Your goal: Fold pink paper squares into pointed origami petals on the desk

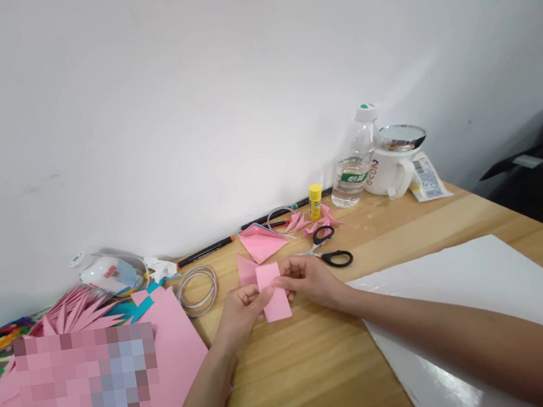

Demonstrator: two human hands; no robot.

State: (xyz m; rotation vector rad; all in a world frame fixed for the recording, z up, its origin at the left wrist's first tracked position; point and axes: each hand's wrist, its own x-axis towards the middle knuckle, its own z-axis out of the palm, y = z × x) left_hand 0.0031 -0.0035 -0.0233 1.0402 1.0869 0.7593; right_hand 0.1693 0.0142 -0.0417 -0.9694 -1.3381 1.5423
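A small pink paper rectangle (276,302) is held upright above the wooden table between my two hands. My left hand (242,310) pinches its left edge, thumb on the front face. On the other side, my right hand (311,279) grips the right edge with thumb and bent fingers. Just behind it lies a pink paper piece (247,269), partly hidden by the rectangle. Farther back is a folded pink paper (261,242). Black-handled scissors (337,258) rest behind my right hand, their blades partly covered.
A yellow glue stick (316,202), water bottle (354,165) and white mug (388,173) stand near the wall. Pink sheets (185,357) and fanned pink paper (82,314) are at left, beside a coiled cable (197,291). A white board (464,277) lies under my right forearm.
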